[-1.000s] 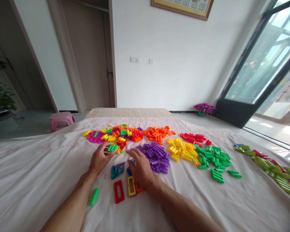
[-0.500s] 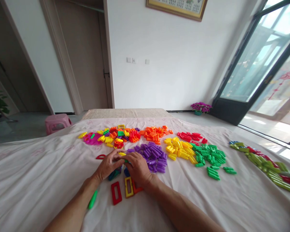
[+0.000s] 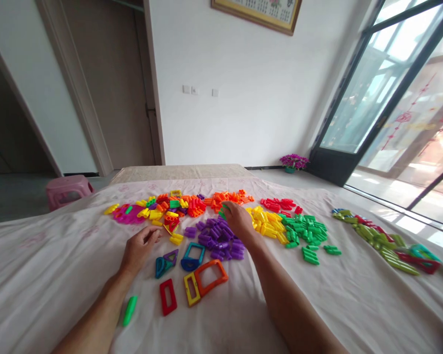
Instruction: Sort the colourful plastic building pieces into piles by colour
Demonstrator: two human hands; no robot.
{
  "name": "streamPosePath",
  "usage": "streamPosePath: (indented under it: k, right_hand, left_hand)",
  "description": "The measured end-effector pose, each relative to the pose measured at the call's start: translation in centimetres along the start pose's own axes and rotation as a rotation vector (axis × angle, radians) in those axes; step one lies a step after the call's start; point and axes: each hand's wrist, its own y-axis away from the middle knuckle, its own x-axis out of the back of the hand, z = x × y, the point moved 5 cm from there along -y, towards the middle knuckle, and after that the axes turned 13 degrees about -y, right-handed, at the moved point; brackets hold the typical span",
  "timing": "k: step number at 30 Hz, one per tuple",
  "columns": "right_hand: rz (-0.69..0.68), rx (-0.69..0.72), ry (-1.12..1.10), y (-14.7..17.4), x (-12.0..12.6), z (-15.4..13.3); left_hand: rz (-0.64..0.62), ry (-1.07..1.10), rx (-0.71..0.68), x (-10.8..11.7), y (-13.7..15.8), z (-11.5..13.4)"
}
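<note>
bright green plastic pieces [image 3: 222,212], short and slim, partly hidden by the right hand [image 3: 239,220] gripping them, at the far side of the purple heap [image 3: 221,241], near the orange heap [image 3: 229,197], left of the yellow heap [image 3: 266,223]

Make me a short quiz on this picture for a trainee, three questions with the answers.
1. Which hand holds green tubes?
2. True or false: in the picture, the front yellow rectangular frame lies left of the orange frame.
3. Which pile is nearest the orange frame: A yellow, B red, C purple?

Key:
1. The right hand.
2. True.
3. C, the purple pile.
</note>
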Motion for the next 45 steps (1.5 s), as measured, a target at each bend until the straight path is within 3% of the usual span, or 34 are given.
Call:
streamPosePath:
  k: [5, 11, 15, 18, 23, 28, 31, 39, 42, 45]
  right_hand:
    - [0.026, -0.229, 0.135, -0.9, 4.9, 5.9]
    - [0.275, -0.485, 0.277, 0.8, 12.0, 11.6]
    - [0.408, -0.451, 0.294, 0.9, 13.5, 12.2]
    - [0.362, -0.304, 0.131, -0.3, 11.5, 10.1]
    - [0.196, -0.005, -0.026, -1.4, 5.5, 3.7]
    - [-0.061, 0.225, -0.102, 0.3, -0.4, -1.3]
    - [-0.203, 0.314, -0.112, 1.7, -2.9, -3.1]
    - [-0.397, 0.403, -0.091, 3.6, -5.2, -5.2]
    - [-0.407, 0.397, -0.081, 3.8, -5.3, -5.3]
    - [-0.405, 0.395, -0.076, 3.8, -5.3, -5.2]
  left_hand:
    - [0.082, -0.166, -0.052, 0.5, -0.1, -0.1]
    - [0.271, -0.334, -0.028, 2.3, -0.6, -1.5]
    - [0.332, -0.5, -0.028, 3.1, -1.2, -2.4]
    - [0.299, -0.592, -0.063, 2.7, -1.6, -2.6]
    - [0.188, -0.665, -0.152, 1.1, -2.0, -2.4]
    - [0.022, -0.738, -0.286, -0.5, -1.7, -1.6]
    - [-0.015, -0.801, -0.295, -0.9, -1.6, -1.3]
    - [0.043, -0.903, -0.215, -0.7, -1.4, -0.6]
    - [0.099, -0.875, -0.26, -0.6, -1.3, -0.2]
    - [0.072, -0.821, -0.351, -0.9, -1.2, 0.0]
